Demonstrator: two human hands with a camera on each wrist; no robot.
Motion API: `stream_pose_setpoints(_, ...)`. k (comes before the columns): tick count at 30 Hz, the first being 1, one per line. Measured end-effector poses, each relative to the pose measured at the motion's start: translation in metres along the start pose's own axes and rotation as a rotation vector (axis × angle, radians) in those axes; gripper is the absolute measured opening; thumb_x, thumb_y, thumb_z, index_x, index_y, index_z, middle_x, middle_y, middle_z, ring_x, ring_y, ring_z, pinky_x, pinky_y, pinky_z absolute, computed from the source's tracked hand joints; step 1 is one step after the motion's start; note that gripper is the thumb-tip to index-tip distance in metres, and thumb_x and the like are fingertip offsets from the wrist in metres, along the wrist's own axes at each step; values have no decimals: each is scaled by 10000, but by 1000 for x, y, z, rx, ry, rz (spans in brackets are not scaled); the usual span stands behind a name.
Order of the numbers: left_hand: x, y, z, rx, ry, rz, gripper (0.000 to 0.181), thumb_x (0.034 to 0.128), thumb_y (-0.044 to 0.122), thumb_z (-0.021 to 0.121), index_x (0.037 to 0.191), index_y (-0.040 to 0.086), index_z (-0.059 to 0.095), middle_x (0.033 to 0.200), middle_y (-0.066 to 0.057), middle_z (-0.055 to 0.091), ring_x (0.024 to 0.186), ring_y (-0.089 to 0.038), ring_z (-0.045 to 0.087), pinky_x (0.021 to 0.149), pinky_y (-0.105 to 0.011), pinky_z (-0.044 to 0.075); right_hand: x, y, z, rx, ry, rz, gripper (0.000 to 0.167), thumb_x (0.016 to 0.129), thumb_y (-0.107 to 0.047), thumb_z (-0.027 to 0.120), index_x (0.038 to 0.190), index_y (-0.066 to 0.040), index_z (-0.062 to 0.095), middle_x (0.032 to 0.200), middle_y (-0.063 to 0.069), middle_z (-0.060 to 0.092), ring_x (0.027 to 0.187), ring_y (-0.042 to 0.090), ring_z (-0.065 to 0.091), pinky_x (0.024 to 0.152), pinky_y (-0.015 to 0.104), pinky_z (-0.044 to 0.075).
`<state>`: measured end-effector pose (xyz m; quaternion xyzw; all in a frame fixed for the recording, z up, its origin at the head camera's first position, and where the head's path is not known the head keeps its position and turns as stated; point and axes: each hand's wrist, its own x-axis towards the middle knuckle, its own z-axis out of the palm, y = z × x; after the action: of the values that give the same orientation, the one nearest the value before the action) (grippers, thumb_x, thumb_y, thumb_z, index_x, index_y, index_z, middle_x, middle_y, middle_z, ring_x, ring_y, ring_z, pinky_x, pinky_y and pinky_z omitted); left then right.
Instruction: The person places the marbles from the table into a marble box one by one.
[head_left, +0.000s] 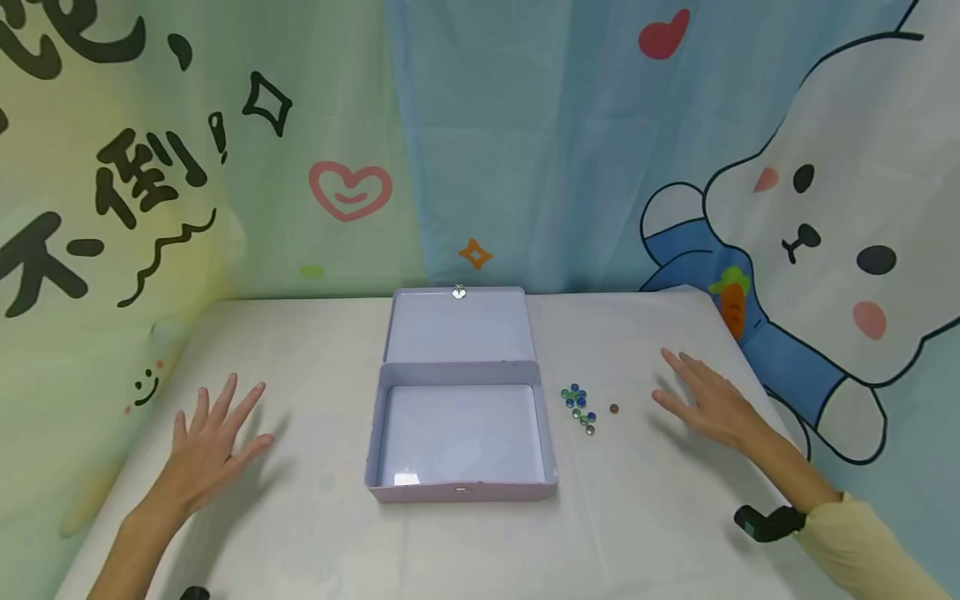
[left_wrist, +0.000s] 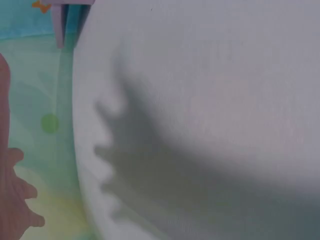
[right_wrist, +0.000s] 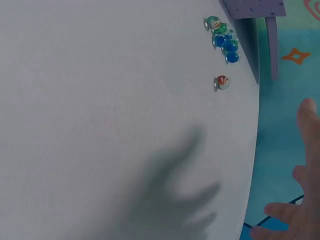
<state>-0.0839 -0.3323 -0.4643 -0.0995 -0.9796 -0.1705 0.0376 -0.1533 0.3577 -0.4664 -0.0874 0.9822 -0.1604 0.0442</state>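
Note:
The left hand (head_left: 206,454) hovers over the white cloth at the left with its fingers spread, holding nothing. On the right, the other hand (head_left: 708,404) is held above the cloth, fingers extended and apart, also holding nothing. Between them stands a pale lilac box (head_left: 461,493), its lid laid back and nothing inside. Several glass marbles, blue (head_left: 581,402) and green or clear, lie just right of the box; a brownish one (head_left: 614,408) sits apart, nearer the right hand. In the right wrist view that single marble (right_wrist: 222,82) shows red streaks. Part of the left hand (left_wrist: 17,195) edges the left wrist view.
A white cloth (head_left: 300,533) covers the table. Behind it hangs a printed curtain (head_left: 487,150) with hearts, lettering and a large white cartoon animal. Dark wrist straps show near both forearms. Shadows of the hands fall on the cloth.

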Motion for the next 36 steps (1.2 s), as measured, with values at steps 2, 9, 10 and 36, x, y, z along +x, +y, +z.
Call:
stream_pose_setpoints(2,3,3,5,-52,-1,5,728,952,428,552,1559,296,174,1635,-182,87,1397,-630,81,1002,-826,50,1,-3,0,82,-4,-22,795,931,-455,586,1541,-88,231,1524,302,307,1356,523,322,1031,738,273)
stream_pose_setpoints(9,15,20,18,-473,-38,48,618,1034,234,418,1571,238,112,1630,-180,119,1504,-383,103,1228,-421,144,4,-16,8,312,44,-86,463,948,-292,622,1311,-12,560,1279,224,606,1065,369,633,863,367,572)
stream_pose_setpoints(10,16,24,21,-558,-52,52,588,1050,225,370,1571,243,98,1632,-171,118,1519,-277,104,1211,-271,167,5,-17,10,328,40,-96,426,948,-279,622,1282,-17,585,1257,205,625,1041,334,644,842,293,571)
stream_pose_setpoints(36,49,89,104,-1104,-271,-42,591,1039,246,385,1565,191,120,1630,-160,134,1487,-426,156,1174,-631,121,11,-35,65,340,55,-108,194,873,-65,688,1066,-82,694,1024,74,680,869,144,592,765,179,508)
